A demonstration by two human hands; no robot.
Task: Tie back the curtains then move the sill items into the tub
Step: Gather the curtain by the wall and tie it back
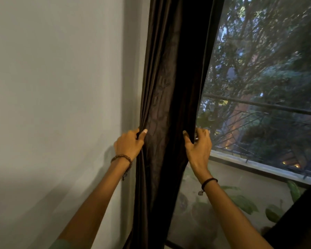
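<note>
A dark brown curtain (169, 78) hangs bunched at the left edge of the window. My left hand (129, 143) grips the curtain's left edge, thumb in front of the folds. My right hand (198, 144) grips its right edge, fingers curled round the fabric. Both hands hold it at the same height, about a forearm's width apart. No tie-back, sill items or tub can be made out.
A plain pale wall (52, 105) fills the left. The window (267, 69) shows trees and a metal railing (258, 106) outside. Below runs the sill ledge (258, 169), with green leaves (244, 202) under it. Another dark cloth (298, 221) enters at the lower right.
</note>
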